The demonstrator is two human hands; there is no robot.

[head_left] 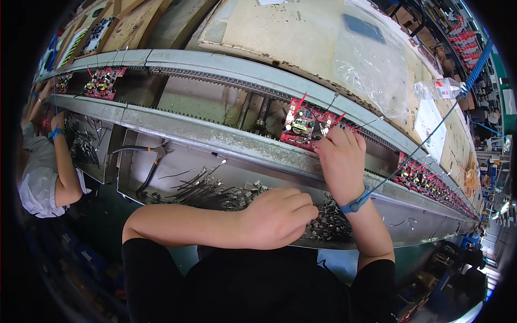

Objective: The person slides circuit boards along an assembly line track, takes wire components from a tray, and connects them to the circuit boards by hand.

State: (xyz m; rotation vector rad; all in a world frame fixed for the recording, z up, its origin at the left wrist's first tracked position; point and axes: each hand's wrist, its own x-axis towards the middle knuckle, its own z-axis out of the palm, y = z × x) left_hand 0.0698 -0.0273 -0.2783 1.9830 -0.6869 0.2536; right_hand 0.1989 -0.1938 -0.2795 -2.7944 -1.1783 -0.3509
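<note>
Knuckles of the right hand [342, 161] cover most of its fingertips and one end of the red circuit board [298, 126] beneath, so whether that grip is narrow or holding something I cannot tell. The left hand [283, 218] curls its fingers inward; their tips are tucked out of sight by the heap of small parts [329, 222], and how tightly that grip closes, or on what, cannot be told either. Its forearm hides part of the metal tray [199, 154] below the right grip. Farther right of that grip, more red boards [433, 185] blend together toward the rim, and far left of both, a co-worker [40, 172] is partly cut off. The circuit board lies directly under the right grip and to its left, on the conveyor rails [215, 134], crowded with yellow, white and dark components, a red wire sticking up. The right forearm rises steeply, a blue strap [355, 202] at its wrist, the hand angled down; the left forearm runs nearly level, palm turned down.
</note>
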